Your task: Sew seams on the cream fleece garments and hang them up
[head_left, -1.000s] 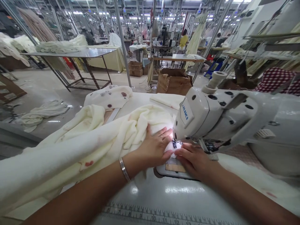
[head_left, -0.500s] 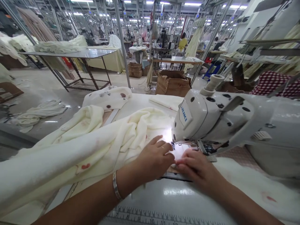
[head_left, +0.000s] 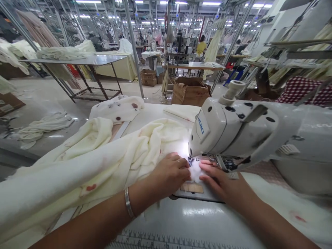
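Observation:
A long cream fleece cloth point(head_left: 109, 152) with small red spots lies across the table and runs under the head of a white sewing machine point(head_left: 233, 128). My left hand point(head_left: 169, 174) rests on the cloth just left of the needle, fingers curled and pressing it down. My right hand point(head_left: 220, 180) lies flat on the cloth just right of the needle, fingers stretched toward the presser foot. Between the two hands a small bunched bit of the cloth point(head_left: 195, 172) is brightly lit by the machine's lamp. A silver bangle point(head_left: 128, 207) circles my left wrist.
A ruler scale point(head_left: 155, 240) runs along the table's near edge. A spotted white piece point(head_left: 116, 108) lies at the far side of the table. Beyond stand a cardboard box point(head_left: 190, 91), a metal table point(head_left: 77, 60) with piled cloth, poles and other workstations with people far off.
Both hands have shifted slightly toward the needle, pushing the cloth in and bunching it under the machine's head. My left fingers have curled from spread flat to pressing.

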The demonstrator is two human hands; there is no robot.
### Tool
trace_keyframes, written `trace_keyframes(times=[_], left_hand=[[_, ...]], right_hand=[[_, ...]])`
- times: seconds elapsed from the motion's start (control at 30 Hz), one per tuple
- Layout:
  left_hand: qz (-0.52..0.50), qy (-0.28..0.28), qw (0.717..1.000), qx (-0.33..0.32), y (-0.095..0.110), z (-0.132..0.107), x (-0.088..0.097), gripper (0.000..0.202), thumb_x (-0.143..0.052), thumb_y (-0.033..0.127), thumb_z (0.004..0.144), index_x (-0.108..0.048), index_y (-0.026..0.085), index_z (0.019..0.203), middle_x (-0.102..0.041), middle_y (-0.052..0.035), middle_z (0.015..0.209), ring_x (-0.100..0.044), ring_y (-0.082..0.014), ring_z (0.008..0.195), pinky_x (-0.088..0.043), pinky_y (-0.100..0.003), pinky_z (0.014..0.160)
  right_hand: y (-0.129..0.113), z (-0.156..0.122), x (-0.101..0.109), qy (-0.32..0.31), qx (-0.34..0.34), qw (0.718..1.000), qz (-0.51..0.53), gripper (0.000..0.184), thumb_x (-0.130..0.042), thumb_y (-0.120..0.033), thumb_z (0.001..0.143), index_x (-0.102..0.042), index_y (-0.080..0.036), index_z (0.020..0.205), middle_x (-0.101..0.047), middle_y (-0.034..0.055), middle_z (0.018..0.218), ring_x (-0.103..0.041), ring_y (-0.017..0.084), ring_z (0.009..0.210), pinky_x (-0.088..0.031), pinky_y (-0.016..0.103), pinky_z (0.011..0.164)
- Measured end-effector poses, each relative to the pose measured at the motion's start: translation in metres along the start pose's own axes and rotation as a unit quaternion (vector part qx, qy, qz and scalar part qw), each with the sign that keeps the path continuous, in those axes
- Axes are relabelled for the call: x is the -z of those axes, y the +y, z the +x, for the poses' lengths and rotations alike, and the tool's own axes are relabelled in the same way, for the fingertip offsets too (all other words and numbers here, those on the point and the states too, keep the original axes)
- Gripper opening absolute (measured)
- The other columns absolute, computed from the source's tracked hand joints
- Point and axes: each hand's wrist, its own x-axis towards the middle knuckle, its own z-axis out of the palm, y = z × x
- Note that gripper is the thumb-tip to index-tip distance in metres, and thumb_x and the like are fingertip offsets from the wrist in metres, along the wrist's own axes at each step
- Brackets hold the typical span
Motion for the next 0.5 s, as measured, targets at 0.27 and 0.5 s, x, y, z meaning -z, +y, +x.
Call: trace_keyframes(times=[0.27, 0.5], left_hand=[[0.025, -0.010, 0.997, 0.069, -0.018, 0.016, 0.000, 0.015, -0.061, 0.024, 0.083, -0.064, 0.018, 0.071, -0.056, -0.0007, 0.075, -0.051, -0.0147, 0.076, -0.039, -0.029, 0.079], [0.053, -0.019, 0.995, 0.076, -0.014, 0.016, 0.000, 0.017, -0.058, 0.027, 0.085, -0.065, 0.018, 0.072, -0.054, -0.0019, 0.074, -0.050, -0.0159, 0.078, -0.039, -0.028, 0.075]], right_hand=[[-0.001, 0.006, -0.001, -0.001, -0.003, 0.997, -0.079, 0.024, -0.047, -0.033, 0.090, -0.067, -0.026, 0.077, -0.065, 0.0025, 0.070, -0.060, 0.021, 0.074, -0.041, 0.037, 0.076], [0.006, 0.000, -0.014, 0.029, 0.006, 0.992, -0.123, 0.022, -0.049, -0.033, 0.089, -0.067, -0.026, 0.080, -0.065, 0.0036, 0.071, -0.059, 0.022, 0.075, -0.041, 0.037, 0.073]])
